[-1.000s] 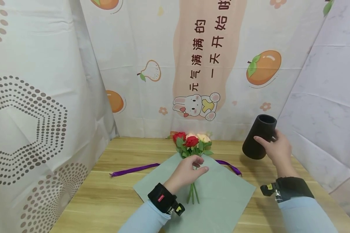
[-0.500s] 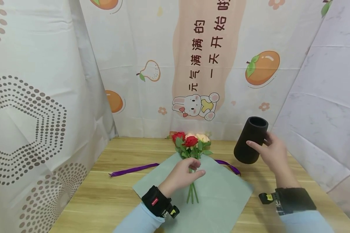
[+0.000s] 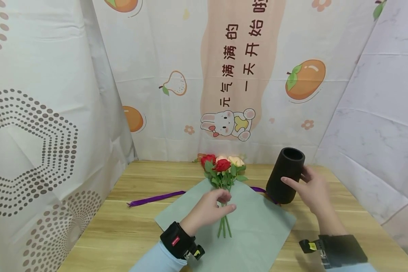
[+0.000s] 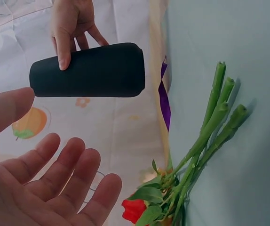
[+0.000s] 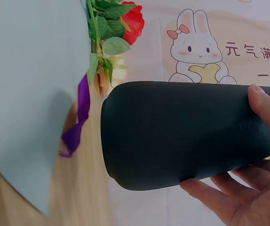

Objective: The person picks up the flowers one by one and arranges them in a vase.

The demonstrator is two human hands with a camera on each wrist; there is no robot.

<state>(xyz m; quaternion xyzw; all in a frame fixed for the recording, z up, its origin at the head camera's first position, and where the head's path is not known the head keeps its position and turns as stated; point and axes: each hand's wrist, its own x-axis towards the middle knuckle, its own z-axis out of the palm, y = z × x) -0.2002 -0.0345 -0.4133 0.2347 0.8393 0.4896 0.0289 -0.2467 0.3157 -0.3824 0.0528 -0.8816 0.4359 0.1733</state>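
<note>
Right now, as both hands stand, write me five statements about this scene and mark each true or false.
1. The right hand holds the black container. True.
2. The left hand grips the green stems. False: the left hand holds nothing, its fingers relaxed and apart from the green stems.
3. The stems lie over the pale green sheet. True.
4. The ribbon is bright yellow. False: the ribbon is purple.
5. The flowers stand inside the container. False: the flowers lie outside it, at the far end of the sheet.
</note>
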